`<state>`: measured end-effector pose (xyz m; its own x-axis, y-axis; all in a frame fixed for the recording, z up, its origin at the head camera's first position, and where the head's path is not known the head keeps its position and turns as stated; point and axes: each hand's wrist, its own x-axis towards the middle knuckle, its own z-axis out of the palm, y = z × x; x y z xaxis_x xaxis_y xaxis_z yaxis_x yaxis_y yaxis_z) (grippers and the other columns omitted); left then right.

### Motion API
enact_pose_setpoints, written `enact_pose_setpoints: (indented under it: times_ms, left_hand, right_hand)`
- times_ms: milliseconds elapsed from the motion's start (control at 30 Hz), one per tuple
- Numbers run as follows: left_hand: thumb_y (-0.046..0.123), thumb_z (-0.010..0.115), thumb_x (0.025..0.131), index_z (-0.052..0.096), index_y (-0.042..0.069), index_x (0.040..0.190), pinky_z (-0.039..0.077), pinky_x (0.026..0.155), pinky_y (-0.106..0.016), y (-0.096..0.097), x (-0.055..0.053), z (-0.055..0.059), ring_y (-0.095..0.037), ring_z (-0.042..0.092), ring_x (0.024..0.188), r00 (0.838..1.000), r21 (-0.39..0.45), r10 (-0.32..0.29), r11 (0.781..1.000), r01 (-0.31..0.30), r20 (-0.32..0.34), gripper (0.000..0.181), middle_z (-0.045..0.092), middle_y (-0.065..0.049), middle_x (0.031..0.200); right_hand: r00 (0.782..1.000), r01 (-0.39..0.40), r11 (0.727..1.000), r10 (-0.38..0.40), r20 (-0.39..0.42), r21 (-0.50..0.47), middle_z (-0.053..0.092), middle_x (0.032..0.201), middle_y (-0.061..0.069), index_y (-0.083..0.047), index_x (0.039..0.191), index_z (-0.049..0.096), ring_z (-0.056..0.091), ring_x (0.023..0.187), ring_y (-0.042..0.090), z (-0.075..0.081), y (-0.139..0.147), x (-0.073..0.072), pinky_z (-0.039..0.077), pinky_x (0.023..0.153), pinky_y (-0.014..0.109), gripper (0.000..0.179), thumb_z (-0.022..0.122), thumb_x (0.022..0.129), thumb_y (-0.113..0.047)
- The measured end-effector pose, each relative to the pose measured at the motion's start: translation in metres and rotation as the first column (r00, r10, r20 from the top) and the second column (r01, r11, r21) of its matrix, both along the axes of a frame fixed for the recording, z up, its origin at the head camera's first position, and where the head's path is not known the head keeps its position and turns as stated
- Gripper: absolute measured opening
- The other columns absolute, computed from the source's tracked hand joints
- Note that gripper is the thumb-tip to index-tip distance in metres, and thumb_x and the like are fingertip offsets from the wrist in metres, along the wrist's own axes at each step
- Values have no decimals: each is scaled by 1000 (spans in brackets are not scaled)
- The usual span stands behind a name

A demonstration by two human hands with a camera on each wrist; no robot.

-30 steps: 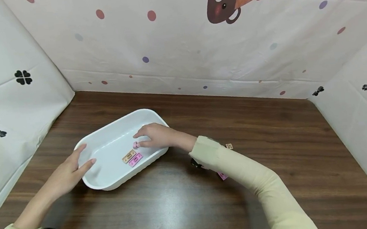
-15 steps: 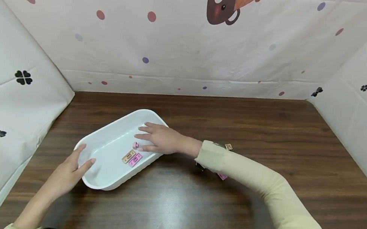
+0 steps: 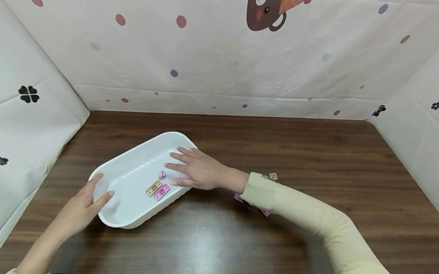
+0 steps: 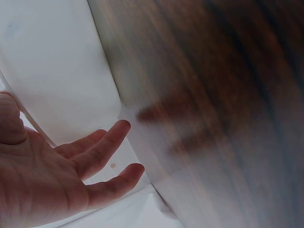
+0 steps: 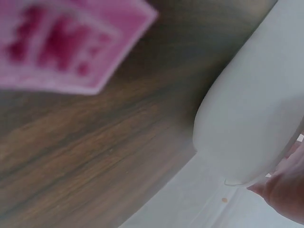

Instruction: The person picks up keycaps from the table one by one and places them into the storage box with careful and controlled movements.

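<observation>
A white plastic basin (image 3: pixel 124 161) stands on the brown table. On its floor lie a tan printed strip (image 3: pixel 154 188), a pink printed strip (image 3: pixel 162 192) and a small pink block (image 3: pixel 162 174). My left hand (image 3: pixel 77 212) rests at the basin's left end, thumb and index finger reaching over the rim; in the left wrist view its other fingers spread loosely outside the wall. Over the basin's right side my right hand (image 3: pixel 203 170) is spread, fingers straight and holding nothing. Only part of that hand shows in the right wrist view.
Right of the basin, a small tan printed piece (image 3: pixel 273 176) lies beside the right sleeve. Another pink printed piece (image 3: pixel 266 212) is partly covered by the forearm. White patterned sheets (image 3: pixel 210 56) enclose the table at the back and both sides.
My right hand has let go of the small pink block, spread its fingers and drawn back right toward the near rim. The block stays in the basin; the left hand has not moved.
</observation>
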<state>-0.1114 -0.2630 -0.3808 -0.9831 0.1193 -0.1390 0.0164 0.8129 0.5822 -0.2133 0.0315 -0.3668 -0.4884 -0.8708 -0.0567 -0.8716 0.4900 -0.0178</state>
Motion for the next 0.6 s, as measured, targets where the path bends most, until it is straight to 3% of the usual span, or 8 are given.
enact_pose_setpoints:
  times_ms: [333, 600]
  left_hand:
    - [38, 41, 96, 8, -10, 141, 26, 91, -65, 0, 0, 0, -58, 27, 119, 1000, 6, -2, 1000, 2, -5, 74, 20, -44, 134]
    - [38, 41, 96, 9, -11, 141, 25, 91, -65, 0, 0, 0, -58, 26, 120, 1000, 10, -3, 1000, 3, -10, 73, 20, -44, 134]
  right_hand:
    - [996, 5, 1000, -7, -93, -20, 24, 149, 8, -23, 143, 30, 14, 138, 28, -2, 15, 3, 13, 110, 45, 57, 34, 94, -52]
    - [996, 21, 998, -26, -90, -54, 23, 149, 10, -23, 144, 30, 11, 139, 28, -2, 28, 3, 10, 111, 45, 57, 35, 94, -51]
